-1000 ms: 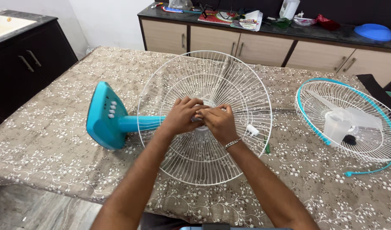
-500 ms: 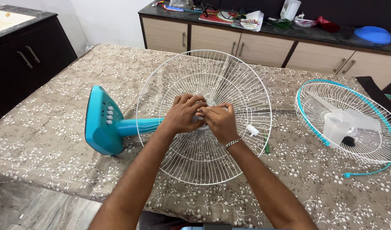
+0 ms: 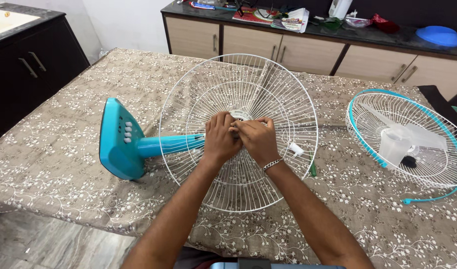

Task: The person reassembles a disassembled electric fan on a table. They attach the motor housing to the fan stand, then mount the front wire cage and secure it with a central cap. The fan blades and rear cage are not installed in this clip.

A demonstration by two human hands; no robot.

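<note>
Both your hands are at the hub of the white rear fan guard (image 3: 238, 132). The guard stands tilted on its edge on the tabletop (image 3: 64, 149), mounted on the fan lying on its side. Your left hand (image 3: 221, 139) is curled, fingers closed on the hub from the left. Your right hand (image 3: 258, 139) is curled too, fingertips pinching at the centre, touching the left hand; a metal bracelet (image 3: 271, 165) sits on that wrist. What the fingers pinch is hidden, can't tell.

The teal fan stem (image 3: 168, 144) runs left from the hub, behind the wires, to the teal base (image 3: 116, 139), which is tipped up on edge with its white buttons facing you. A small white plastic part (image 3: 296, 149) hangs just right of your right hand.

Well apart on the right, the front guard with teal rim (image 3: 407, 142) lies flat, holding the translucent fan blade (image 3: 395, 144) and a small black piece (image 3: 409, 161). Behind that, beige cabinets (image 3: 288, 50) carry a cluttered dark counter.
</note>
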